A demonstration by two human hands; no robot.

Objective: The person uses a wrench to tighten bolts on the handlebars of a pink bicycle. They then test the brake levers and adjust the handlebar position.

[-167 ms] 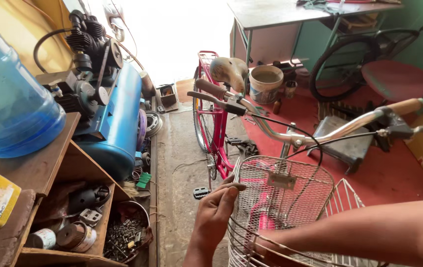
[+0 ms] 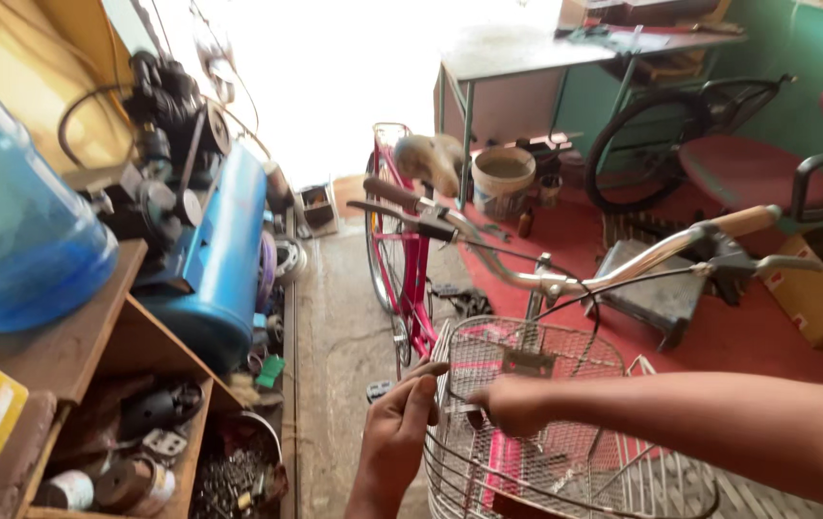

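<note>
Fingers of the left hand [image 2: 400, 423] curl against the outer front rim of the wire basket [image 2: 546, 452], gripping the wires from outside, likely to steady it; fingers of the right hand [image 2: 512, 404] reach in over the rim and pinch at something small on the basket's front wall, too small to tell what, so grasp there is unclear. Far left: big blue water jug [image 2: 17, 231] on a wooden shelf [image 2: 75, 346], cubbies below stuffed with metal parts, kept within arm's reach of the work. Next, blue air compressor [image 2: 214, 259] on the floor by the shelf. Centre: basket sits at the front of the pink bicycle [image 2: 397, 259], just under the chrome handlebar [image 2: 565, 279], brake cables looping over it. Behind: white bucket [image 2: 502, 178], metal bench [image 2: 565, 58], spare wheel [image 2: 652, 144] leaning. Far right: red chair [image 2: 767, 163], cardboard box [image 2: 820, 298] on the red floor.
</note>
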